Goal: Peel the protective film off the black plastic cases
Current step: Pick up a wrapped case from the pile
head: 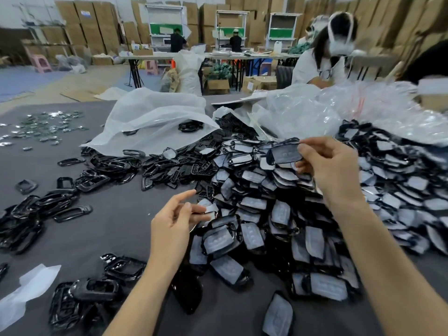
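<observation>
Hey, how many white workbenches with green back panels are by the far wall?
3. The left workbench, middle workbench and right workbench stand in a row before the stacked cartons. Others may be hidden behind the worker at right.

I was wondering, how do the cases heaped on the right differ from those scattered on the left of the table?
The right heap wears whitish film; the left cases show bare glossy black. The right heap is dense and deep; the left cases lie thin, with grey table between them. Both are black plastic.
</observation>
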